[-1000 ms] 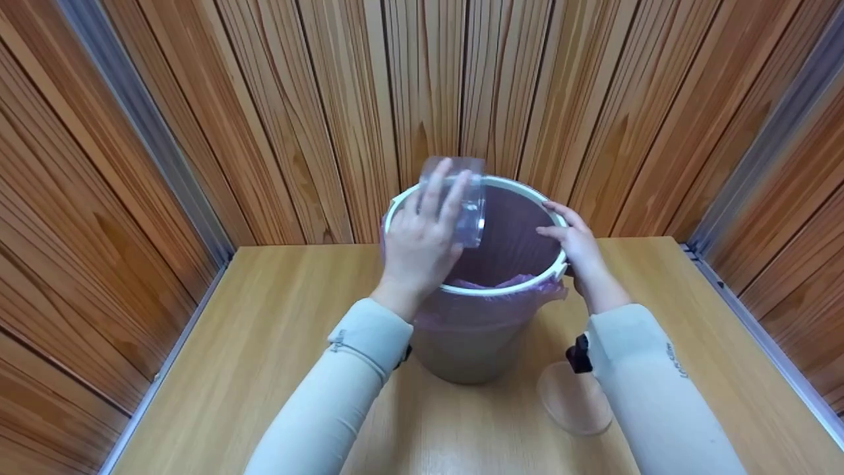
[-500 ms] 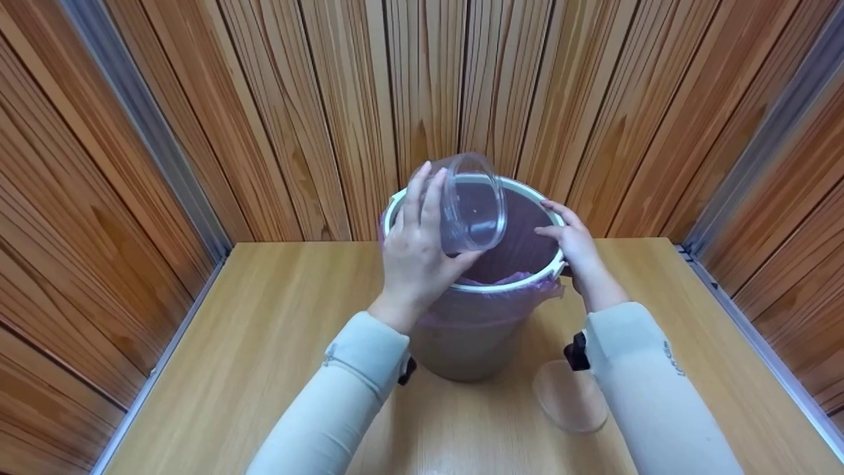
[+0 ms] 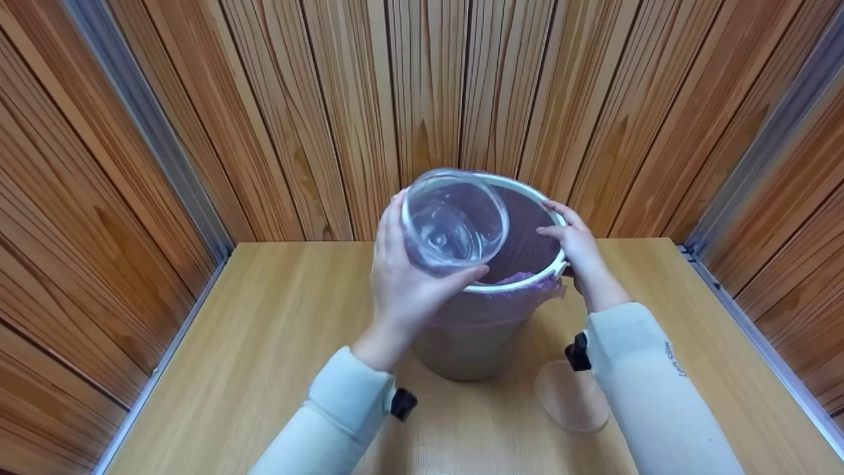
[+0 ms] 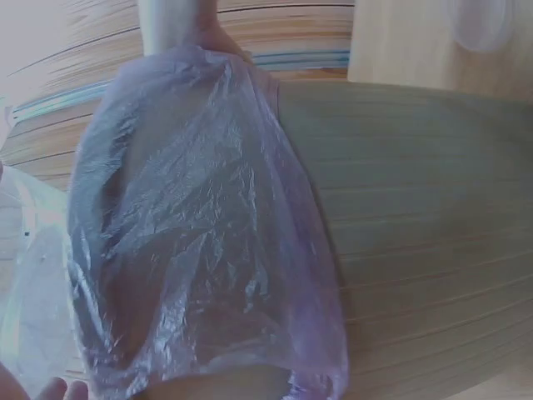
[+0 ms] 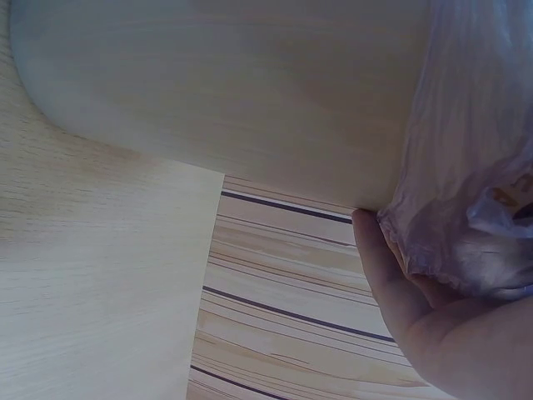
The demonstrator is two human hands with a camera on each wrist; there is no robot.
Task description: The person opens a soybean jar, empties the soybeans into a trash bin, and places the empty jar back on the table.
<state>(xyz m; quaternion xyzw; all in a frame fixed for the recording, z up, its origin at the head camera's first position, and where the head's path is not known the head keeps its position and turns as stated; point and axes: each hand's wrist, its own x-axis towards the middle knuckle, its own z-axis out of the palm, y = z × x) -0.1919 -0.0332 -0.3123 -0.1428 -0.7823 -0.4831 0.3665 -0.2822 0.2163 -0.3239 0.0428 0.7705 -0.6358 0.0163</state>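
Observation:
My left hand (image 3: pixel 409 284) holds a clear round plastic container (image 3: pixel 455 224) over the left part of a trash can's opening, its mouth tilted up toward the head camera. Thumb and fingers wrap its side; no contents show inside. The trash can (image 3: pixel 468 349) is grey-brown, with a white rim ring (image 3: pixel 521 285) and a thin purple bag (image 3: pixel 488 310) folded over the edge. My right hand (image 3: pixel 580 251) grips the right side of the rim. In the right wrist view the right hand's fingers (image 5: pixel 387 275) lie against the bag and the can's wall.
A clear round lid (image 3: pixel 572 396) lies on the wooden table (image 3: pixel 264 363), in front of the can to the right, near the right sleeve. Wood-panelled walls (image 3: pixel 316 119) stand behind and at both sides, with metal strips at the corners.
The container turned in my left hand, from sideways with its mouth to the right to mouth up toward the camera, and came slightly nearer. My right hand stayed on the rim.

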